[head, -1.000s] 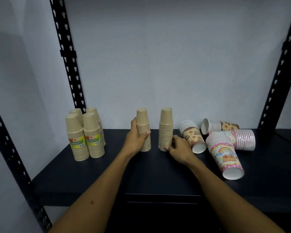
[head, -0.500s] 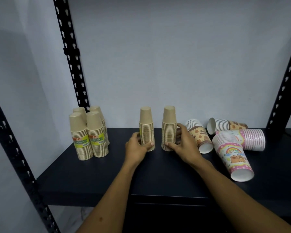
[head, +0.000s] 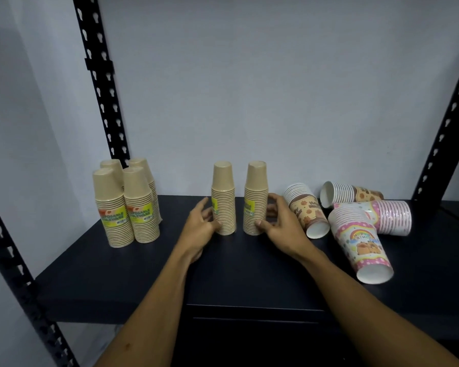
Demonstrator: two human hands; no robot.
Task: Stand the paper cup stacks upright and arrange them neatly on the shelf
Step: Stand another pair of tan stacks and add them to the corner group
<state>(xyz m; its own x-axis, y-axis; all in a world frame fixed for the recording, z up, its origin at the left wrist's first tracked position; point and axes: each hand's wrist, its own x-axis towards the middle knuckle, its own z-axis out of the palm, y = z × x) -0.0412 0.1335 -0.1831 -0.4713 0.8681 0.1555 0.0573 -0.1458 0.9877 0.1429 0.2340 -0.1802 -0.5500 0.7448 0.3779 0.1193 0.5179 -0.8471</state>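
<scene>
Two upright brown paper cup stacks stand mid-shelf, side by side with a gap between them. My left hand [head: 199, 226] curls around the base of the left brown stack [head: 223, 192], fingertips on its lower front. My right hand [head: 278, 223] holds the right brown stack [head: 255, 189], thumb in front at its base and fingers behind. Yellow labels show on the left side of both stacks. Several printed stacks lie on their sides to the right: a brown cartoon stack [head: 306, 211], a second one [head: 350, 193] behind it, a pink-rimmed stack [head: 390, 217] and a pink rainbow stack [head: 361, 245].
A tight group of upright brown stacks with yellow labels [head: 127, 207] stands at the shelf's left back. The black shelf board [head: 117, 274] has slotted black posts at the left [head: 101, 83] and right [head: 445, 139]. A pale wall closes the back.
Both hands slid down to the bases of the two middle stacks. The stacks have turned, so their yellow labels now show. The camera moved closer.
</scene>
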